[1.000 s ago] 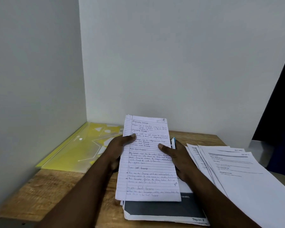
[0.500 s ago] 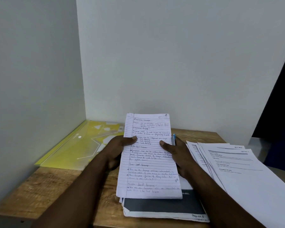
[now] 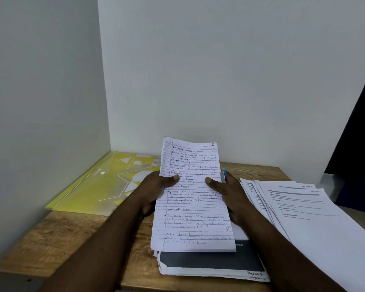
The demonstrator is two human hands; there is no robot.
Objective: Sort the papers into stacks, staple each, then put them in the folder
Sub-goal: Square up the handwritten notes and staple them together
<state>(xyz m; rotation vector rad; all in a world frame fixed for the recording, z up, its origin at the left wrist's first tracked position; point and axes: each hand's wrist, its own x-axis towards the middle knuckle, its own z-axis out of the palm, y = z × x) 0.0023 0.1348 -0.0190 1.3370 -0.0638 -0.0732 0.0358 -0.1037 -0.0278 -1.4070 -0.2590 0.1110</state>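
A stack of lined handwritten papers stands tilted up in the middle, its lower edge resting on a dark-covered pile of papers. My left hand grips its left edge, thumb on the front. On the opposite edge my right hand grips the same way. Just behind my right hand a blue and silver object sticks up; what it is I cannot tell. A yellow plastic folder lies flat at the back left corner.
Several printed white sheets are fanned out on the right and overhang the wooden table. White walls close the left and back. A dark area lies beyond the table's right end.
Both hands have raised the handwritten stack a little more upright. The grip on it is unchanged.
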